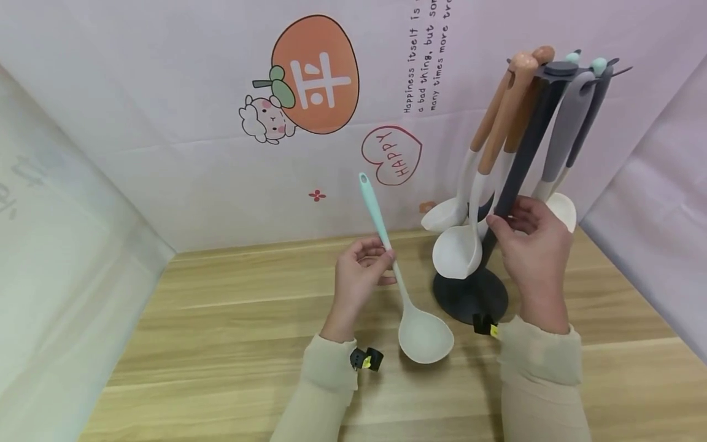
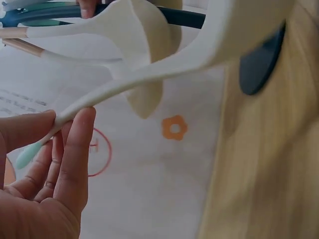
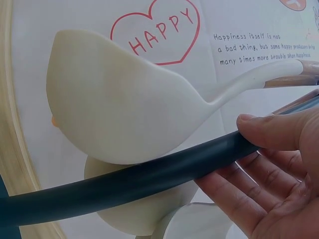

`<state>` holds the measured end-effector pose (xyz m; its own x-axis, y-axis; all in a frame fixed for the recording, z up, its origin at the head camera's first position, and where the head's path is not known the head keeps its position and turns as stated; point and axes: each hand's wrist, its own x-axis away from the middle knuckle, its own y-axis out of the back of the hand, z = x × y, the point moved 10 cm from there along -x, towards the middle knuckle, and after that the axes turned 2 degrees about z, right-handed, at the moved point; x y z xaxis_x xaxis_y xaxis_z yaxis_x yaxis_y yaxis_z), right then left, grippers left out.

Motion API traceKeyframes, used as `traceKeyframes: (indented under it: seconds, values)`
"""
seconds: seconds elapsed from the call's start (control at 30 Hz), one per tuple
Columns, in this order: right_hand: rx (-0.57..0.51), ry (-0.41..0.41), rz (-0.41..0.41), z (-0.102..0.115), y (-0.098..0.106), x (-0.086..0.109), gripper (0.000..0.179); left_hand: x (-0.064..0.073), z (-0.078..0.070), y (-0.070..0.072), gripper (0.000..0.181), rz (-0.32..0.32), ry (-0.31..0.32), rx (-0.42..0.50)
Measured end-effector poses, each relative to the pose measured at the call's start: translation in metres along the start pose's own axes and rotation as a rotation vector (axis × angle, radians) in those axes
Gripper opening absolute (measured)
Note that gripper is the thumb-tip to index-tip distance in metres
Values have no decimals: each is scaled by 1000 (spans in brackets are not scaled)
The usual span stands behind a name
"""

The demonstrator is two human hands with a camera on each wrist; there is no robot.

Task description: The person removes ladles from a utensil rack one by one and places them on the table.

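Note:
My left hand pinches a ladle between thumb and fingers, on the pale stem just below its mint-green handle. The ladle leans with its handle end up and its white bowl low over the table, to the left of the stand's base. Around the dark pole of the utensil stand curls my right hand, thumb on one side and fingers on the other. In the right wrist view the pole passes under my thumb, beside a hanging white ladle.
Brown-handled white ladles hang on the stand's left side, and grey-handled utensils on its right. Small hooks stick out at the stand's top. A printed white cloth rises behind the wooden table, with more cloth at both sides.

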<state>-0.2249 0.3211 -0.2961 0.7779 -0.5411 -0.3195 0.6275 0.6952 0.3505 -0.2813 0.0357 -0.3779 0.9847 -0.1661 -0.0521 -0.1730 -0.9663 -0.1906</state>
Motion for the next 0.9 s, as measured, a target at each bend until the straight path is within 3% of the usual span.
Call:
traceKeyframes:
  seconds: [0.13, 0.3, 0.6, 0.9]
  values:
    - [-17, 7, -3, -2, 0, 0, 39, -5, 23, -1, 28, 26, 97, 5]
    - [-12, 20, -6, -2, 0, -1, 39, -11, 44, 1, 32, 35, 161, -23]
    - [4, 17, -21, -2, 2, 1, 39, -13, 70, -3, 39, 94, 240, -101]
    - [17, 8, -19, -2, 1, 2, 39, -11, 90, -10, 40, 163, 323, -243]
